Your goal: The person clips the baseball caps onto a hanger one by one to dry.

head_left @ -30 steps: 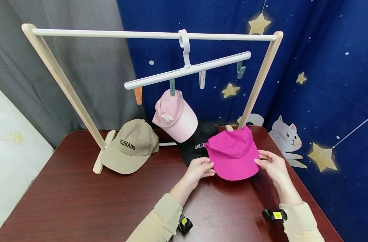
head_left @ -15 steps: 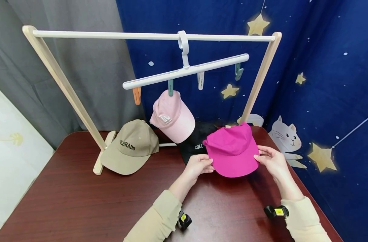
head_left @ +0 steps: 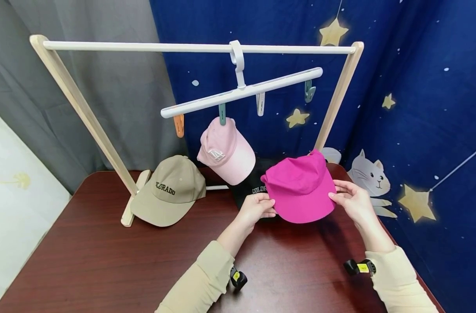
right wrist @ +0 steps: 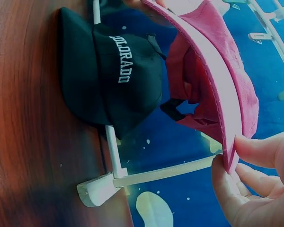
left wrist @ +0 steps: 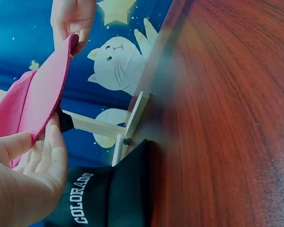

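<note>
Magenta fabric stretches between two hands: the left hand (head_left: 255,211) and the right hand (head_left: 353,202) each pinch one side edge of the brim of a magenta baseball cap (head_left: 300,187). The cap is lifted clear of the dark red-brown wooden table (head_left: 124,269), its brim towards the person, below the right part of a slanting white hanger (head_left: 210,102). A black adjuster strap (right wrist: 173,109) shows at the cap's rear.

Partly hidden behind it, a black cap lettered COLORADO (right wrist: 118,75) sits on the table. A pale pink LA cap (head_left: 226,152) dangles from a teal clip (head_left: 222,114) on the hanger, which hooks over the rack's white rod (head_left: 144,46). Well to the left, a khaki COLORADO cap (head_left: 169,189) rests beside the rack's wooden foot (head_left: 127,214).
</note>
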`<state>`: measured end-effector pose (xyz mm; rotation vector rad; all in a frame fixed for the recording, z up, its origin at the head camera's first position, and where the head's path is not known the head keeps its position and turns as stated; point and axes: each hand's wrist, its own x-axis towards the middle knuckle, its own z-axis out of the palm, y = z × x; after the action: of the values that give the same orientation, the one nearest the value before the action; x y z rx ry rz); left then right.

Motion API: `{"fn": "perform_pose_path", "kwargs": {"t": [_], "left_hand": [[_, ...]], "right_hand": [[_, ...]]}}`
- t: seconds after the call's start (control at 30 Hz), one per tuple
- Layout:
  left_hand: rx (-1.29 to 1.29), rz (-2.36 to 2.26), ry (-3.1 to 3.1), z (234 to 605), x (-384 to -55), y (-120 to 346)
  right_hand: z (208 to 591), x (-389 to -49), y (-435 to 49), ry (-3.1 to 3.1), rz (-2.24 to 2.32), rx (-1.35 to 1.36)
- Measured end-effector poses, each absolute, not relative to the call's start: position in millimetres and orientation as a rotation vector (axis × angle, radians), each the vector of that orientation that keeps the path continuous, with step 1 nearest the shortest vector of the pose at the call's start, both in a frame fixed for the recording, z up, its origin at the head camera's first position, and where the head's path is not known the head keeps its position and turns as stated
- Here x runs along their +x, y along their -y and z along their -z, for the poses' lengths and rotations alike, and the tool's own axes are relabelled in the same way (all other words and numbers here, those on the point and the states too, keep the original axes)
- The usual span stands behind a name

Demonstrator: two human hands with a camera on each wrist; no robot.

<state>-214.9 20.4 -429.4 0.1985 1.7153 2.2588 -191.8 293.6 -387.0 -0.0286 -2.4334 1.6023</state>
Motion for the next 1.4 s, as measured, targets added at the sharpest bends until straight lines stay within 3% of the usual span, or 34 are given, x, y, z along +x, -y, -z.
{"fn": "perform_pose_path", "kwargs": {"t": [1.4], "left_hand": [[0.335,-2.290,-1.751,390.0,-237.1,-4.4]], "right_hand": [[327.5,-219.7,-268.6,2.439,-1.409,0.099]]}}
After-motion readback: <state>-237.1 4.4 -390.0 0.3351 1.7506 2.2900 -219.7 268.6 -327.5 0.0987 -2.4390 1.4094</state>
